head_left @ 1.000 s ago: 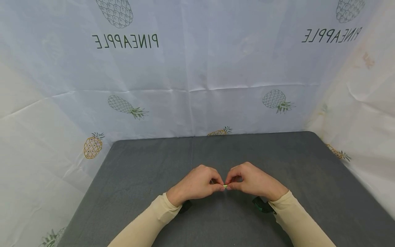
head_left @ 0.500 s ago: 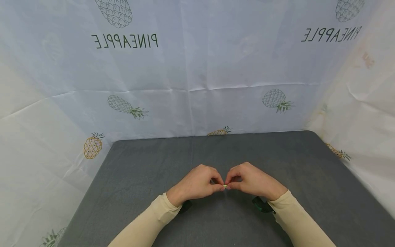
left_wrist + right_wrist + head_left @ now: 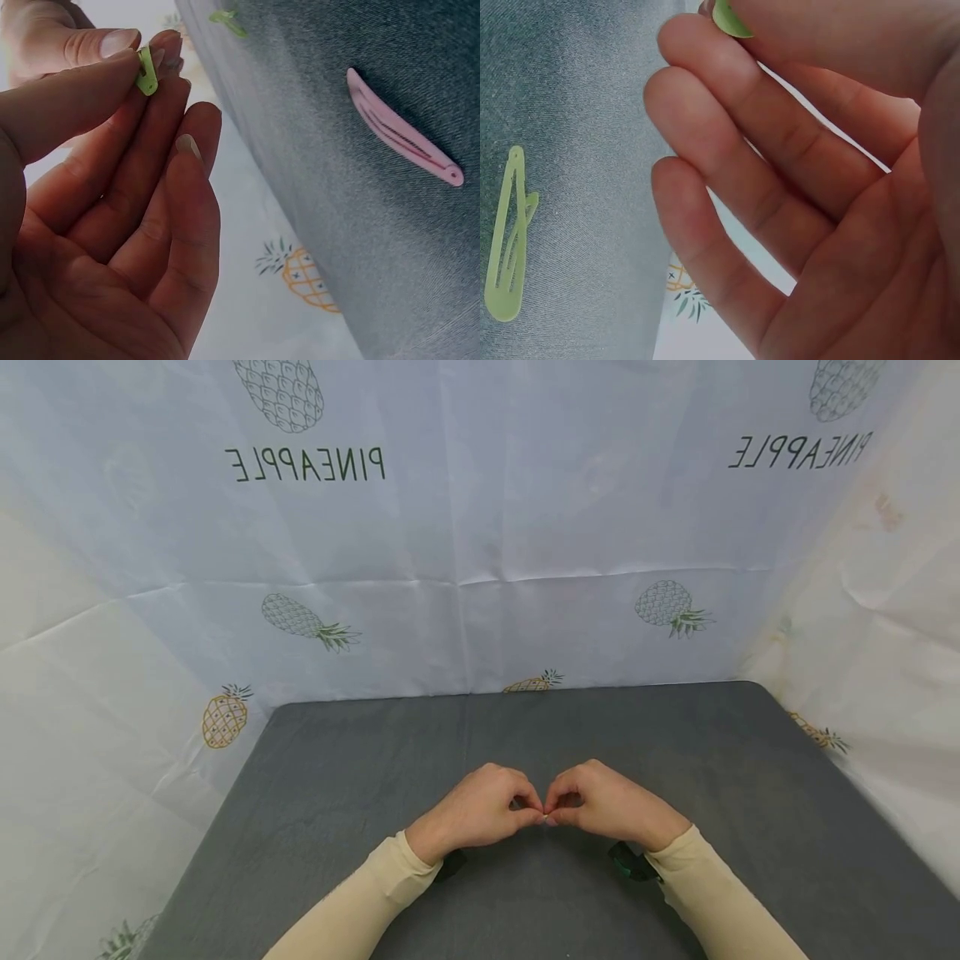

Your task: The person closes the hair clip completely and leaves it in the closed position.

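A small green snap hair clip [image 3: 147,73] is pinched at one end between the thumb and fingers of my left hand [image 3: 480,808]. My right hand [image 3: 611,808] pinches its other end, and the rounded green tip [image 3: 731,19] shows at the top of the right wrist view. In the head view the fingertips of both hands meet and nearly cover the clip. The remaining fingers of my right hand extend loosely beside it. In the left wrist view, the other left fingers are bent and hold nothing.
In the left wrist view a pink snap clip [image 3: 405,139] lies on the grey tabletop [image 3: 360,760], with a green piece [image 3: 227,22] farther off. The right wrist view shows a green snap clip [image 3: 504,304] with its inner tongue sprung out. A pineapple-print cloth [image 3: 420,527] surrounds the table.
My right hand has shifted slightly left, bringing the fingertips closer together. Less of the green clip shows between them now. My left hand has barely moved.
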Demonstrator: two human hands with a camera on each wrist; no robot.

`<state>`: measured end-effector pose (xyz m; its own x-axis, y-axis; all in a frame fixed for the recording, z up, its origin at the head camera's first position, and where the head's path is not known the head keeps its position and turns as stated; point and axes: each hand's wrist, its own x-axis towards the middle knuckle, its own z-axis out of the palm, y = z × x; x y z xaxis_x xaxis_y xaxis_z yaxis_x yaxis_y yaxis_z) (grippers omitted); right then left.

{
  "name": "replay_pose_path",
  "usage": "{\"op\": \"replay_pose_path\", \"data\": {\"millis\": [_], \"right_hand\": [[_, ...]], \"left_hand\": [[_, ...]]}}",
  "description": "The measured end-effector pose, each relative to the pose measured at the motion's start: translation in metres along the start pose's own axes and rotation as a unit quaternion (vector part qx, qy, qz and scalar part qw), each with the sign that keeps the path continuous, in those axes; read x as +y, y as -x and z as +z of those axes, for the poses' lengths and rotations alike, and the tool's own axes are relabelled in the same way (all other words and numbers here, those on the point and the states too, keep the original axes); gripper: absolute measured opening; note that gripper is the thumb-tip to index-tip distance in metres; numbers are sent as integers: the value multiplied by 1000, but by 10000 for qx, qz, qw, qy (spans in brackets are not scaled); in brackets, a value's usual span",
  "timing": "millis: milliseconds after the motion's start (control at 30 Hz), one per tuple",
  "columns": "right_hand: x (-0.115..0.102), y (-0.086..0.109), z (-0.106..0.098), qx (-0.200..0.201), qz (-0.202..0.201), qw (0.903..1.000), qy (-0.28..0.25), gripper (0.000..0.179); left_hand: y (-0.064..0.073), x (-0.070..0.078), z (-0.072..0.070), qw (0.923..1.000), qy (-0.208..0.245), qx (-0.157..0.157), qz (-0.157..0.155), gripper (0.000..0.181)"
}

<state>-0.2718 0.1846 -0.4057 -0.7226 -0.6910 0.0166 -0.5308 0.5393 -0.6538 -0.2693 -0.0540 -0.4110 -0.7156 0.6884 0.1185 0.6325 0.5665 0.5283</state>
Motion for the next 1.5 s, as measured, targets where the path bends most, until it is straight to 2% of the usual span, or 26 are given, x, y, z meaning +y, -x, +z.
{"op": "replay_pose_path", "data": {"millis": [267,633,900,1067,1267,1367,1500], "right_hand": [[1,-1,-2,-48,335,9994,64,8],[7,-2,0,-47,349,9993,103,6],[10,0,1,-3,336,9993,163,8],[15,8,-1,184,415,9986,274,7],[27,23,-6,391,658,9963,387,5],[34,29,-7,513,719,9947,521,4],[43,38,-9,649,963,9903,760,8]], "left_hand": [[-1,-7,7,9998,-165,-72,61,6],[-3,-12,25,9977,-656,-182,63,5],[-5,-13,32,9955,-928,-146,123,5],[-5,-13,32,9952,-969,-113,-23,4],[-7,-12,31,9952,-940,-96,-245,11],[-13,-10,29,9951,-960,-80,-217,14],[-27,1,29,9941,-1059,-164,-196,17]]}}
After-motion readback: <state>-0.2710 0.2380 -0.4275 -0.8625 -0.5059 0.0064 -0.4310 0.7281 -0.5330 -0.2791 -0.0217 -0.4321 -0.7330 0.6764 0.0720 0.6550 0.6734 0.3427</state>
